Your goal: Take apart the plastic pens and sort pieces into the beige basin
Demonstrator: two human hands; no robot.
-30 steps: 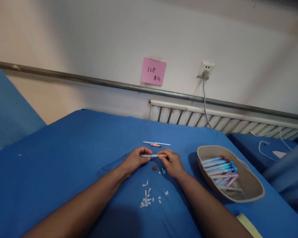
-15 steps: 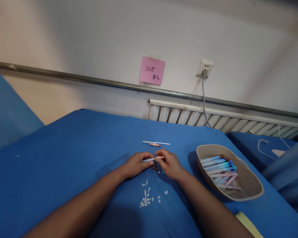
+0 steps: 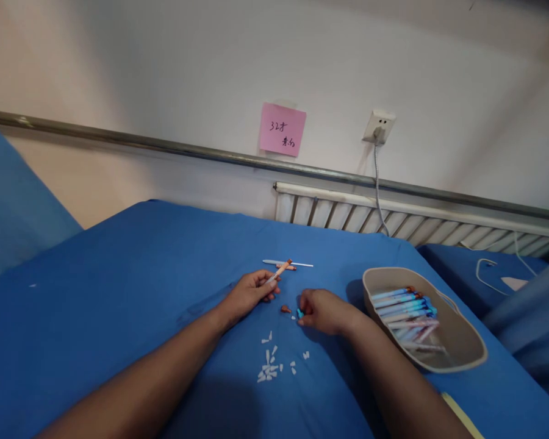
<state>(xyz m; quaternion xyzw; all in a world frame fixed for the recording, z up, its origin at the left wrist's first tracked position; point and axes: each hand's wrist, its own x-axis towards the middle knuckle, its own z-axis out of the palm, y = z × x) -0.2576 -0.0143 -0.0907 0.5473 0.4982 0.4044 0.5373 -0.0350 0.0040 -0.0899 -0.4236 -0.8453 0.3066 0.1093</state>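
Observation:
My left hand is closed round a slim pen barrel with an orange tip, which points up and to the right. My right hand rests on the blue cloth, its fingertips pinched at a small teal cap. A small brown-red cap lies between the two hands. Beyond them, a thin white refill and a short orange piece lie on the cloth.
A beige oval tray at the right holds several blue and pink pens. Several small white bits lie scattered near my forearms. A yellow object shows at the lower right. Behind are a radiator, a wall socket with cable, and a pink note.
My right hand let go of the pen barrel and dropped to the teal cap on the cloth. My left hand kept the barrel and tilted its orange tip upward.

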